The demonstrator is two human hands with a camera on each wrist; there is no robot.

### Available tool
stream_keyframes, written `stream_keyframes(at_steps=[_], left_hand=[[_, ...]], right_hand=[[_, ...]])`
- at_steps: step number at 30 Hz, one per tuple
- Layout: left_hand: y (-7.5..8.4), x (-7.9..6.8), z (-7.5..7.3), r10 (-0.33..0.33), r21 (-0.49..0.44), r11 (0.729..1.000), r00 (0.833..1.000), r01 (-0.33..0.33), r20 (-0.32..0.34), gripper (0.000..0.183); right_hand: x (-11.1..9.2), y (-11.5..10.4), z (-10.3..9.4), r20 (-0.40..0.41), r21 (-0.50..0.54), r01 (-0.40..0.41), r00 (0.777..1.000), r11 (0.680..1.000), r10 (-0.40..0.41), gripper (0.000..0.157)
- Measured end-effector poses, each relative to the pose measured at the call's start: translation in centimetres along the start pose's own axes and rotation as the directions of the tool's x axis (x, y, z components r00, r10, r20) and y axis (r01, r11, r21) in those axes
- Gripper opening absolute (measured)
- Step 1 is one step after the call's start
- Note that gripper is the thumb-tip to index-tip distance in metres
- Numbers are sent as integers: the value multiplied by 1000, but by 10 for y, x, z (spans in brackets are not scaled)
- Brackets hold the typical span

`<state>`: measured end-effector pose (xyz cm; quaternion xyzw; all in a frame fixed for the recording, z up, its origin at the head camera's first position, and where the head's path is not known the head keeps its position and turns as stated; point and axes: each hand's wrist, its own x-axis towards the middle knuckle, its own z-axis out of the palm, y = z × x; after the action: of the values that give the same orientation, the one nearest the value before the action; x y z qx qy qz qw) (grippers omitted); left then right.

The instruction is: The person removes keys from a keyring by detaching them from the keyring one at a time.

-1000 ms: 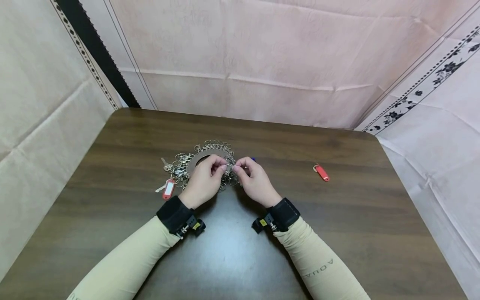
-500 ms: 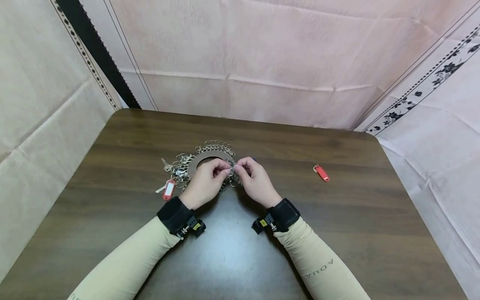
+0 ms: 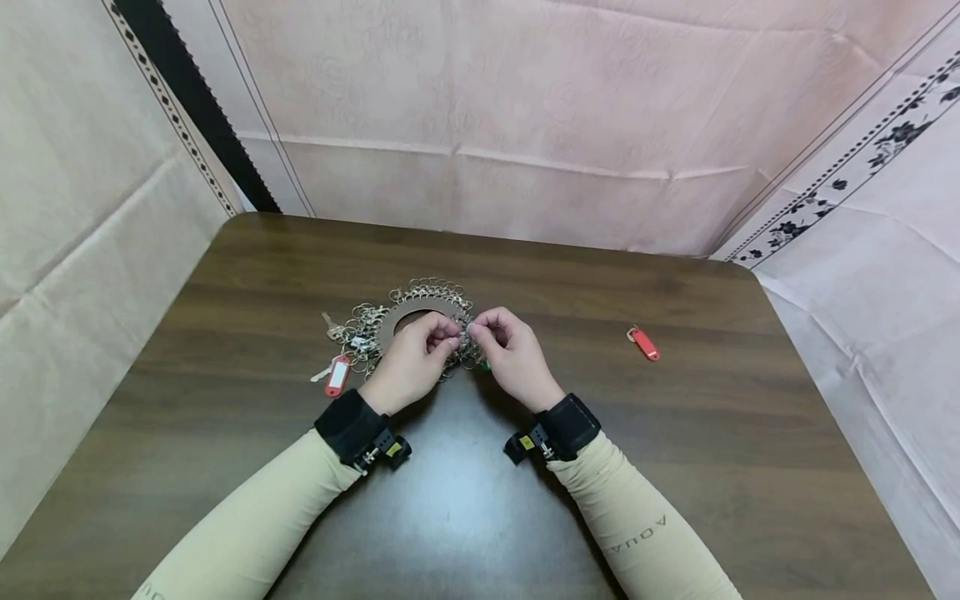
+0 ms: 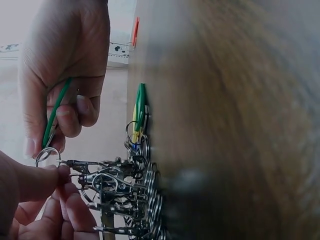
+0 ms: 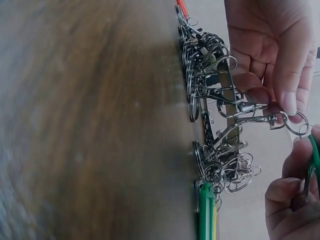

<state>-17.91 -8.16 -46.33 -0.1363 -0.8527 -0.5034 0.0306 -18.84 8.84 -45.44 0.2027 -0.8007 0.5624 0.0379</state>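
Observation:
In the head view a flat grey metal hoop (image 3: 388,327) lies on the table, ringed with several snap-hook clips and split rings (image 3: 427,289). My left hand (image 3: 412,358) reaches over its near side. In the right wrist view the left thumb and fingers pinch a split ring (image 5: 306,122) joined to a snap-hook clip (image 5: 255,119). Facing it, my right hand (image 3: 513,358) pinches a green key tag (image 4: 57,112) right at that ring. A metal piece shows beside this tag between the fingers, partly hidden.
Another green tag (image 4: 141,102) and a yellow tag (image 4: 136,132) hang from the hoop's right side. On its left are a red key tag (image 3: 337,377) and keys (image 3: 321,375). A separate red tag (image 3: 643,344) lies farther right on the brown table (image 3: 712,467).
My left fingertips have shifted slightly right, closer to the right hand. A blue spot beside the right hand is no longer visible, and a green one now shows below its fingers.

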Motion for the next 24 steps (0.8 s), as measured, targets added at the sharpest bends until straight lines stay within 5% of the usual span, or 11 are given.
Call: stream_keyframes(at_steps=[8, 19, 24], left_hand=[[-5, 0, 0, 28, -6, 1000, 1000, -28, 2, 12], [-2, -2, 0, 50, -8, 999, 994, -51, -101, 12], [-3, -1, 1, 51, -9, 999, 992, -53, -113, 11]], right_hand=[[4, 27, 2, 66, 4, 7, 998, 1000, -7, 13], [-2, 0, 0, 115, -51, -25, 993, 998, 30, 9], [2, 14, 1, 148, -76, -57, 987, 995, 68, 10]])
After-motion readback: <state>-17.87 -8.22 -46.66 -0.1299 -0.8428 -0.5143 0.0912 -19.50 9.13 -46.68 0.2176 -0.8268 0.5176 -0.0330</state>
